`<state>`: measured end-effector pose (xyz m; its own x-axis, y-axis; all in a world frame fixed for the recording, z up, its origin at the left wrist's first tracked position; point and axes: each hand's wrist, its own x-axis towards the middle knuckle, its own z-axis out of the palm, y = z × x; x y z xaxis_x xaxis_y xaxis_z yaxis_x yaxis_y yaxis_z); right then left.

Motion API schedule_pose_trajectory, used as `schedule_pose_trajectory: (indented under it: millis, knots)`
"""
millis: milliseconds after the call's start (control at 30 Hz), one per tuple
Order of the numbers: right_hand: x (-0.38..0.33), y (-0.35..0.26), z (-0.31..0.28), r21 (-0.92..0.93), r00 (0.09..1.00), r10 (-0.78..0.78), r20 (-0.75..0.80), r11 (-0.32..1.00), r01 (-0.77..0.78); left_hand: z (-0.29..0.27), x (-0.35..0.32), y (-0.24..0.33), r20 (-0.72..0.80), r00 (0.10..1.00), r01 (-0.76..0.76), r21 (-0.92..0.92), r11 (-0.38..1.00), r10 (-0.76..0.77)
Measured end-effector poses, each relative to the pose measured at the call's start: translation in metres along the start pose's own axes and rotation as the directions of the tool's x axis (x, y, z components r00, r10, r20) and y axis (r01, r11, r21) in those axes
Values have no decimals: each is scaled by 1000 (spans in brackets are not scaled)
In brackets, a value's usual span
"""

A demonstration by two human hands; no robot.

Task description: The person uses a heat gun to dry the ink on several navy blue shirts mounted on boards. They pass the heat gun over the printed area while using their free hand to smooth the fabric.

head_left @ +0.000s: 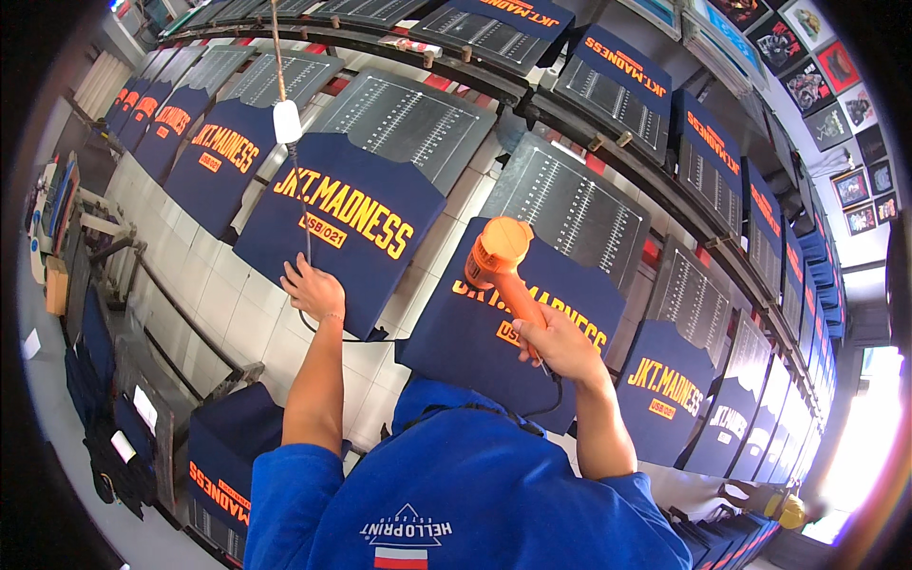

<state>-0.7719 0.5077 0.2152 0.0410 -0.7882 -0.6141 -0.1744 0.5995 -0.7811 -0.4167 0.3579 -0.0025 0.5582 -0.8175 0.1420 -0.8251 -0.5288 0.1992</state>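
My right hand [560, 344] grips the handle of an orange heat gun [501, 261], its nozzle aimed down at a navy shirt with orange print [570, 313] stretched on a pallet right below me. My left hand [312, 290] rests on the lower edge of the neighbouring navy printed shirt [347, 223], fingers spread, next to a hanging black cable. A white plug [287, 122] on a cord dangles above that shirt. The gun's black cord loops down by my right wrist.
A long curving row of printing pallets, some bare grey with ruled markings [570, 204], some dressed with navy shirts [665, 389], runs left to right. A second row [617, 71] stands behind. A tiled floor [209, 294] lies left, with framed pictures [836, 85] on the wall.
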Motion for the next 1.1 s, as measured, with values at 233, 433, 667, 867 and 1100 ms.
schedule_pose_trajectory:
  millis: [233,433,667,867,1100]
  knots:
    - [0,3,6,5,998,9,57,1000,-10,5,2,-1,-9,1000,6,-6,1000,-6]
    - [7,-3,16,-36,998,-9,65,999,12,2,1,0,-16,1000,7,-22,1000,-7]
    - [1,-1,13,-77,998,19,57,997,-14,-2,0,0,-6,1000,-5,-30,1000,5]
    - [-10,6,3,-60,1000,7,15,998,-6,0,0,0,-4,1000,0,-6,1000,0]
    - [9,1,-1,-66,997,-33,-74,997,28,1,1,-2,3,1000,0,6,1000,0]
